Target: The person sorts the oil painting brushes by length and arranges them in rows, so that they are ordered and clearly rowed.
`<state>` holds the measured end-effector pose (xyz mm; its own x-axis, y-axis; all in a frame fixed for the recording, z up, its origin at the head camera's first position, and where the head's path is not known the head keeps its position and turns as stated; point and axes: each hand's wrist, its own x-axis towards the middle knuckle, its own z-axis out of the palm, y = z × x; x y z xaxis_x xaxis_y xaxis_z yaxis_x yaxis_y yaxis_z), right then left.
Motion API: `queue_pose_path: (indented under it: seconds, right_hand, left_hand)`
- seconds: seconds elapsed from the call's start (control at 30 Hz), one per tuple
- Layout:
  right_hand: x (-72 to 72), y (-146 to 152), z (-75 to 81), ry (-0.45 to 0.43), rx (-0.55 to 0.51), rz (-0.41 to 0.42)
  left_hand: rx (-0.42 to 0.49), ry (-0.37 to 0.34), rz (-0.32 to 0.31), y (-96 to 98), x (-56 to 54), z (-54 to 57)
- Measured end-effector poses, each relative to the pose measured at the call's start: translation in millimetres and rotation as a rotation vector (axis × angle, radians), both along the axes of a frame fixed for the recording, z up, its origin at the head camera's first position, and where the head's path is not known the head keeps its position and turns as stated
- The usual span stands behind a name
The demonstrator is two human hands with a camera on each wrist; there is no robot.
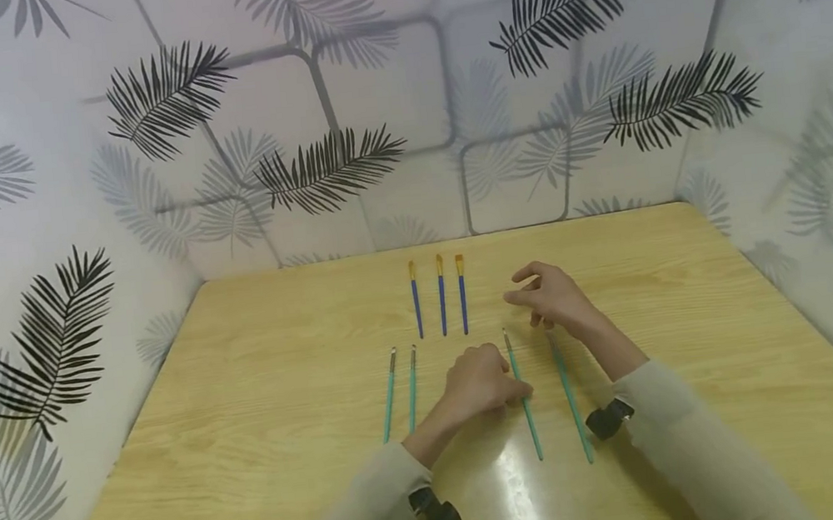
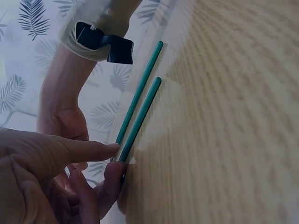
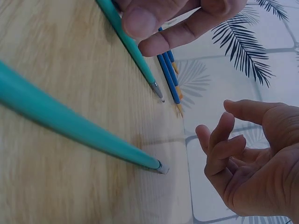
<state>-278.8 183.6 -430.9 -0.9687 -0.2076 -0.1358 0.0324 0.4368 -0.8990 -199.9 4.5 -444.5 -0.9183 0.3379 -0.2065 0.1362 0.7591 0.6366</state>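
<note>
In the head view my left hand [image 1: 479, 379] bends over a teal-handled paintbrush [image 1: 534, 433] on the wooden table. Thumb and a finger pinch at its handle, seen close up in the left wrist view, where part of the teal paintbrush [image 2: 142, 116] is hidden behind a fingertip. Beside it lies another teal paintbrush [image 1: 572, 404], roughly parallel. Above that one's bristle end hovers my right hand [image 1: 554, 295], fingers loosely bent and holding nothing. The right wrist view shows this empty right hand [image 3: 254, 163] past the tip of the nearer paintbrush [image 3: 84, 126].
Three blue-handled paintbrushes [image 1: 442, 303] lie in a row toward the back of the table [image 1: 266, 341], bristles away from me. Two more teal paintbrushes [image 1: 390, 396] lie left of my left hand, partly covered by the arm. A leaf-patterned wall covering [image 1: 411, 202] rises behind the table.
</note>
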Motion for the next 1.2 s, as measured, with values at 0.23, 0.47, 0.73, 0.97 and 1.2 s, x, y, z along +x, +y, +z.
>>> queue_pose_path:
  seconds: [0.23, 0.47, 0.73, 0.97, 1.2]
  right_hand:
    - [-1.4, 3, -3.0, 0.023, 0.003, -0.004]
    - [-2.5, 3, -2.2, 0.029, -0.005, -0.006]
    - [3.3, -1, -2.9, 0.022, -0.03, 0.019]
    - [7.6, 6, -0.7, 0.042, -0.039, -0.007]
    - [13.7, 11, 0.9, 0.043, -0.049, -0.011]
  left_hand:
    - [0.015, 0.014, 0.018, 4.0, -5.9, -7.2]
    - [0.036, -0.049, 0.041, 10.8, -6.2, -3.2]
    - [0.003, -0.076, 0.026, 15.9, -2.8, 2.6]
    - [-0.042, -0.041, -0.043, 20.8, -4.0, 6.7]
    - [0.067, -0.115, -0.001, 15.8, -6.7, 1.5]
